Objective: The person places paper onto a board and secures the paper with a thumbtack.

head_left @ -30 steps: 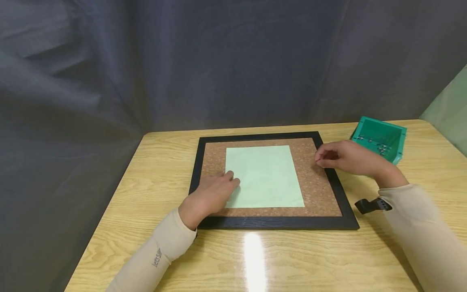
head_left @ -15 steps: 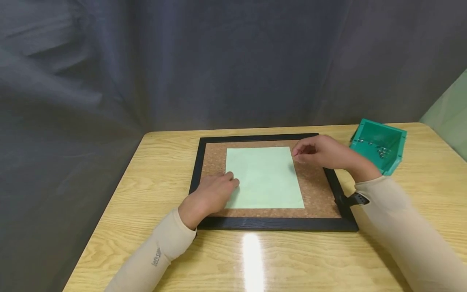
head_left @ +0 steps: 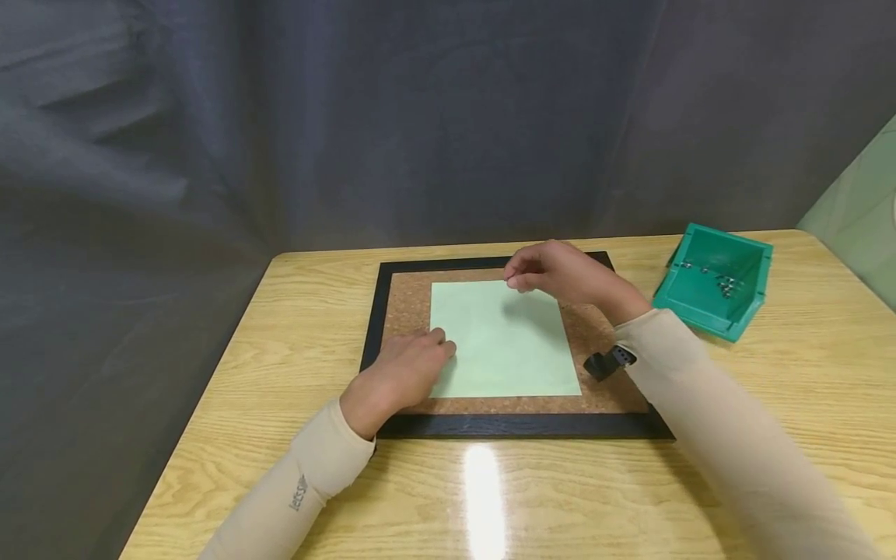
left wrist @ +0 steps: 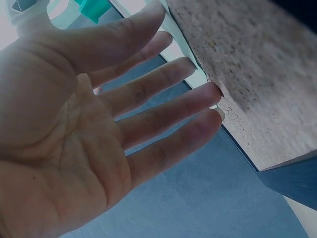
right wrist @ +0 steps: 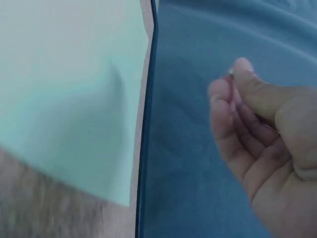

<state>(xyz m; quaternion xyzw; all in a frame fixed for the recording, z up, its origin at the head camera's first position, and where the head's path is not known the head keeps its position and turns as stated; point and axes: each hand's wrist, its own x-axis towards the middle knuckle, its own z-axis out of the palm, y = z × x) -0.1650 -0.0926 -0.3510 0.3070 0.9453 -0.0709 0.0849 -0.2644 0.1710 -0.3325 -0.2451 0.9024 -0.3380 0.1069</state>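
A light green sheet of paper (head_left: 504, 342) lies on a cork board (head_left: 406, 303) with a black frame (head_left: 525, 425). My left hand (head_left: 413, 365) rests its fingertips on the paper's left edge; the left wrist view shows the fingers (left wrist: 168, 109) fairly straight, touching paper and cork. Above the paper's upper edge is my right hand (head_left: 560, 272), held clear of the sheet and casting a shadow on it. Its thumb and forefinger pinch a tiny shiny pin (right wrist: 231, 73), mostly hidden by the fingertips.
A green plastic bin (head_left: 700, 307) stands right of the board with several small metal pins (head_left: 726, 286) inside. Wooden tabletop (head_left: 294, 327) surrounds the board. A dark curtain (head_left: 448, 132) hangs behind the table.
My right hand has moved left from the board's right frame edge, across to above the upper edge of the paper, still pinching. The left hand has stayed in place.
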